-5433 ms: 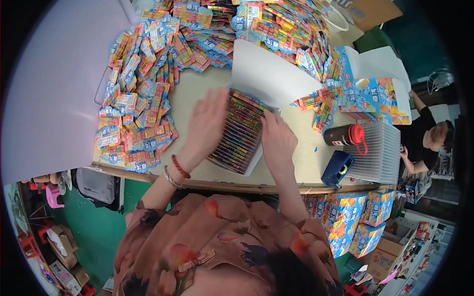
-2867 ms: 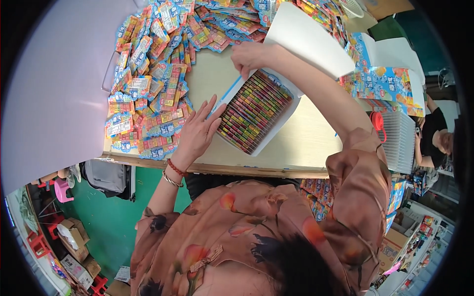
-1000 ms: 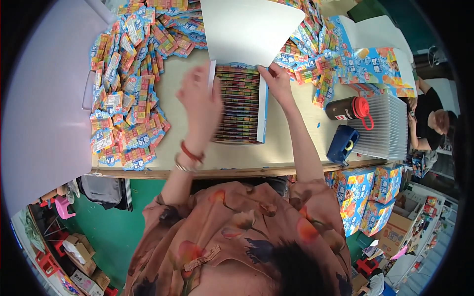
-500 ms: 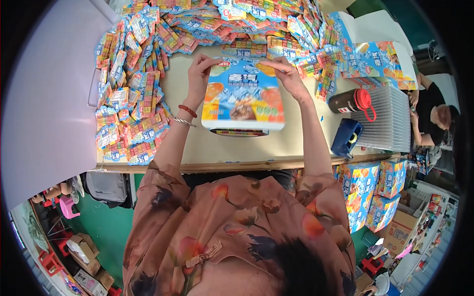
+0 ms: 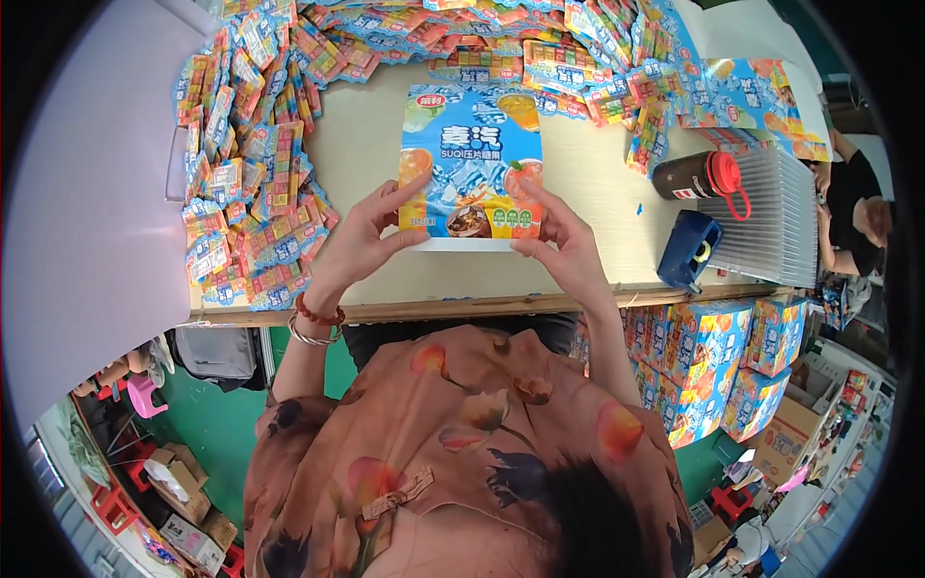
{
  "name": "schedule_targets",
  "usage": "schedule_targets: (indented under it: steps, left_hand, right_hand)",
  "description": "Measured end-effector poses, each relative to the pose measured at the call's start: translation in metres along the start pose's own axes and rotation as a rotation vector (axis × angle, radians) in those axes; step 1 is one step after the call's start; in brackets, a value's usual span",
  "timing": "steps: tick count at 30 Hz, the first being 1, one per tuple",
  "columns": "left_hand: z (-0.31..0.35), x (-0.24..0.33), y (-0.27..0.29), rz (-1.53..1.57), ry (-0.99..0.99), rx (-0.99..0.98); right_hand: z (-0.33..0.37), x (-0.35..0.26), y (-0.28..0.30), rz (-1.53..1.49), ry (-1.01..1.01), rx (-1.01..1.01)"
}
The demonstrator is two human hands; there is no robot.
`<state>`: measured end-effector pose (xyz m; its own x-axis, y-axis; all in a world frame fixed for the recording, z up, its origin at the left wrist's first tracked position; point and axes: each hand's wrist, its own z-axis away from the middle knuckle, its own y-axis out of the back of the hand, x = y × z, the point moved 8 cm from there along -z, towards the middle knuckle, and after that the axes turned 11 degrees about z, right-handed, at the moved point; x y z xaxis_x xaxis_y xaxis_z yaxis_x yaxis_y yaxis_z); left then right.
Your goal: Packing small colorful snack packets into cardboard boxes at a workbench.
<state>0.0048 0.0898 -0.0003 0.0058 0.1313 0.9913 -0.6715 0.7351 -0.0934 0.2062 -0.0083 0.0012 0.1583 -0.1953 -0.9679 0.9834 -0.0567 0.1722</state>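
Note:
A blue carton (image 5: 472, 159) with fruit pictures and an orange-yellow lower band is in front of me, above the pale tabletop (image 5: 376, 125). My left hand (image 5: 371, 231) grips its near left corner, fingers on the printed face and thumb at the near edge. At the near right corner, my right hand (image 5: 568, 246) holds the carton in the same way. A narrow white strip shows along its near edge. The inside of the carton is hidden.
Heaps of colourful candy packets (image 5: 279, 164) cover the table's left and far sides. To the right are a dark bottle with a red lid (image 5: 699, 176), a blue tape dispenser (image 5: 689, 250) and a ribbed translucent tray (image 5: 771, 217). Filled cartons (image 5: 708, 356) stand below; another person (image 5: 858, 217) sits beyond.
Both hands have moved from the carton's far corners to its near corners. The printed face has shifted slightly away from me, and the packets seen beneath its near edge are now out of sight.

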Motion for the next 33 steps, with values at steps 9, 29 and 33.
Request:
schedule_targets:
  steps: [9, 29, 33]
  left_hand:
    - [0.012, 0.004, -0.007, -0.242, 0.023, 0.074]
    - [0.047, -0.014, -0.007, -0.742, -0.57, 0.456]
    - [0.029, 0.017, -0.033, -1.026, -0.689, 0.177]
  right_hand:
    - [0.003, -0.024, 0.006, 0.463, 0.271, 0.037]
    - [0.027, 0.009, -0.006, 0.503, 0.497, 0.353]
    - [0.03, 0.014, -0.004, 0.619, 0.526, 0.393]
